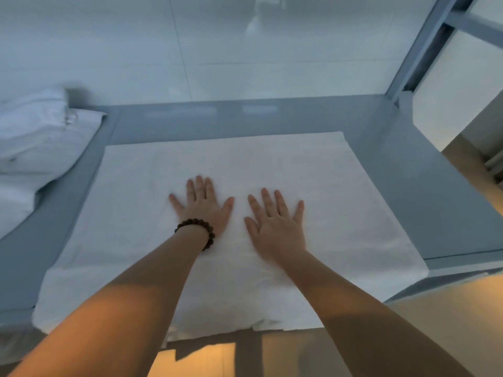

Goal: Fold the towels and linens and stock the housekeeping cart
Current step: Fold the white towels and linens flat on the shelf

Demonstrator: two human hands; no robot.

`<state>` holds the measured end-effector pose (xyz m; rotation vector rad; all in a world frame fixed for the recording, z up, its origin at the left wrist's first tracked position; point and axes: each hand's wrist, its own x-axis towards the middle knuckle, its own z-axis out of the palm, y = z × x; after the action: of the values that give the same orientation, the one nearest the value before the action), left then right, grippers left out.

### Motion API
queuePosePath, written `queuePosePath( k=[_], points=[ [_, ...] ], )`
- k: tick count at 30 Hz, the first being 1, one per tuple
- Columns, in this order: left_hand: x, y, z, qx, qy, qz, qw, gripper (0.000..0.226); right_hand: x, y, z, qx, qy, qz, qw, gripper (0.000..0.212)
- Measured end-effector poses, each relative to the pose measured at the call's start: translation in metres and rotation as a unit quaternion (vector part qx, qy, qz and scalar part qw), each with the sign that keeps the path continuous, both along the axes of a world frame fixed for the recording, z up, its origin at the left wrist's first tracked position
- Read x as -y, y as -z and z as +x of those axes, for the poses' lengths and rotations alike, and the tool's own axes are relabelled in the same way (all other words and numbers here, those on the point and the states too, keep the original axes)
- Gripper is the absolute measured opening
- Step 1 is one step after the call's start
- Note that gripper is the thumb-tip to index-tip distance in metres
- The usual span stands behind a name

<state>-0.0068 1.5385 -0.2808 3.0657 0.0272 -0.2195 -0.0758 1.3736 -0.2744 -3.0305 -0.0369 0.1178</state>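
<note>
A white towel [340,213] lies spread flat on the grey shelf surface [381,148], its near edge hanging slightly over the front. My left hand [202,204], with a dark bead bracelet on its wrist, presses flat on the towel's middle, fingers straight and spread. My right hand [276,221] lies flat on the towel just to the right of the left, fingers also straight. Neither hand grips the cloth.
A heap of white linens [35,142] sits on the shelf at the left, close to the towel's left edge. A grey metal upright [424,47] rises at the back right. A pale tiled wall stands behind; warm-lit floor shows below the front edge.
</note>
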Motion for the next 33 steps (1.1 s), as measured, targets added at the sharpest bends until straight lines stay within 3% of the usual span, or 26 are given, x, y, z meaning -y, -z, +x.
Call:
queuePosePath(
  k=[7, 11, 16, 21, 26, 29, 33],
  points=[
    [-0.001, -0.012, 0.061, -0.022, 0.023, -0.011, 0.999, 0.085, 0.000, 0.002, 0.057, 0.020, 0.013, -0.002, 1.000, 0.060],
    [-0.010, -0.037, 0.091, -0.088, 0.066, -0.028, 0.994, 0.083, 0.001, 0.003, 0.085, 0.024, 0.029, -0.003, 0.999, 0.062],
    [-0.004, -0.033, 0.031, -0.105, 0.082, -0.009, 0.991, 0.080, 0.003, -0.001, 0.109, 0.009, 0.022, 0.001, 1.000, 0.061],
    [-0.014, -0.013, -0.048, -0.053, 0.050, -0.015, 0.997, 0.078, 0.008, -0.014, 0.120, -0.022, 0.005, -0.010, 1.000, 0.059],
    [-0.019, -0.009, -0.062, 0.003, 0.037, -0.015, 0.999, 0.081, 0.002, -0.031, 0.093, -0.053, -0.024, 0.041, 0.997, 0.056],
    [-0.019, -0.006, -0.062, -0.008, 0.038, -0.017, 0.999, 0.082, -0.007, -0.020, 0.041, -0.016, -0.010, 0.025, 1.000, 0.055],
    [-0.019, -0.007, -0.061, -0.016, 0.036, -0.019, 0.999, 0.085, -0.005, -0.006, 0.010, -0.031, 0.000, -0.010, 0.999, 0.059]
  ],
)
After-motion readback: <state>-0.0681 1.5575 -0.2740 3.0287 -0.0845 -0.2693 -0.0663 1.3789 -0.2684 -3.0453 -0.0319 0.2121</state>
